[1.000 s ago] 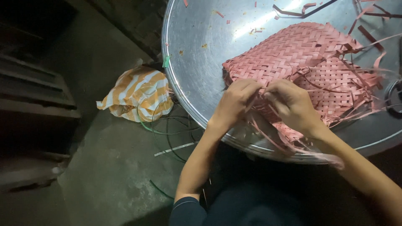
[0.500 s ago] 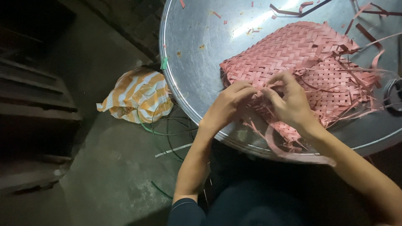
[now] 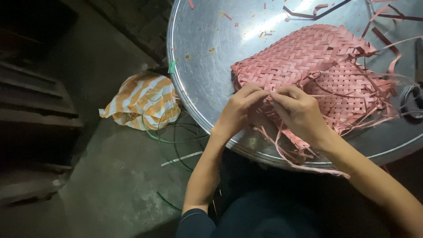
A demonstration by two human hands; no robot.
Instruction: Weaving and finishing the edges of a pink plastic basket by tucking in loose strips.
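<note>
A pink woven mat (image 3: 308,61) of flat strips lies on a large round metal tray (image 3: 207,66). Loose strip ends trail from its near and right edges. My left hand (image 3: 238,110) and my right hand (image 3: 299,112) meet at the mat's near edge, fingertips pinched together on pink strips there. Which single strip each hand grips is hidden by the fingers.
An orange-and-white striped plastic bag (image 3: 141,101) lies on the concrete floor left of the tray, with green and white strips (image 3: 176,141) beside it. Cut pink scraps (image 3: 308,11) dot the tray's far side. Dark steps (image 3: 35,110) rise at the left.
Both hands have stayed at the mat's near edge, with the fingers shifting slightly leftward along it as they work the strips. The mat has barely moved.
</note>
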